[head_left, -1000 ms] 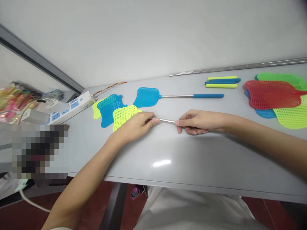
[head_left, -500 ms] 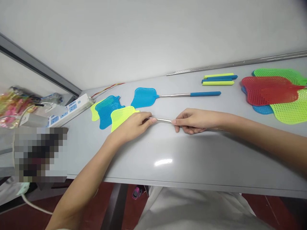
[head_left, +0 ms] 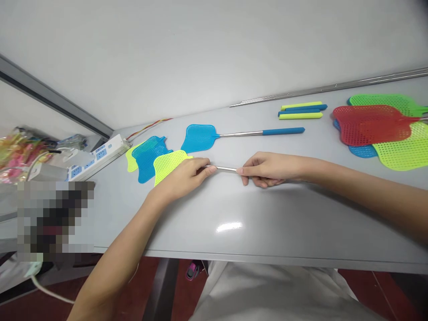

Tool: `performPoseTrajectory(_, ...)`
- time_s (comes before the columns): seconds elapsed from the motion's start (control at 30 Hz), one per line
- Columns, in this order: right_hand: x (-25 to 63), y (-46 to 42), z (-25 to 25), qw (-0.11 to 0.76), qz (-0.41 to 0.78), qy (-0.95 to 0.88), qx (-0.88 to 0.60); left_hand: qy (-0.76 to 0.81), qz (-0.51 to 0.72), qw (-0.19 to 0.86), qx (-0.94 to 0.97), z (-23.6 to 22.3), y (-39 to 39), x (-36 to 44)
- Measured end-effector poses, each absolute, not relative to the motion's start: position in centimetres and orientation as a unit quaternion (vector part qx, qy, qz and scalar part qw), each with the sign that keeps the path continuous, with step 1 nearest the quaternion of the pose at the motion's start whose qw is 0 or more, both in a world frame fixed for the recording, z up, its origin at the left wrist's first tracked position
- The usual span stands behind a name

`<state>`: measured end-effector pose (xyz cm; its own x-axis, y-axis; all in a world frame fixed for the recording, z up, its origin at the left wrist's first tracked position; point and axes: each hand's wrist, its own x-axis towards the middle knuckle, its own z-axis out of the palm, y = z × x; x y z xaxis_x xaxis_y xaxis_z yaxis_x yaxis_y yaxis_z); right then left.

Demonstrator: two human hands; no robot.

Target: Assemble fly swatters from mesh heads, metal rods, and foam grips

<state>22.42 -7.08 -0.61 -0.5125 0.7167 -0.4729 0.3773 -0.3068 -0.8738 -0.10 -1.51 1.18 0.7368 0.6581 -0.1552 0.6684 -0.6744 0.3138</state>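
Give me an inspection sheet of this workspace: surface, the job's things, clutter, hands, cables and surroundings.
Surface: pale grey glossy table.
Job's things: thin steel rod, held between both hands; assembled blue fly swatter with steel shaft; loose mesh heads, blue, yellow-green, and a red one overlapping others; foam grips.
Clutter: colourful plastic packaging beyond the table's left end.
Hands: left hand and right hand pinch opposite rod ends.
Cables: red-and-yellow wire at a white power strip; white cord below.
Surroundings: white wall, metal rail, dark red floor.
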Motion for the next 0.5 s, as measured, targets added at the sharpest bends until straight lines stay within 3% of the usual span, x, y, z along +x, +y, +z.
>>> performPoseTrajectory(0.5, 22.4, -7.14, -0.67, 0.133, 0.658, -0.572, -0.471, 0.355, -0.002, 0.173, 0.919, 1.02, -1.57, -0.04)
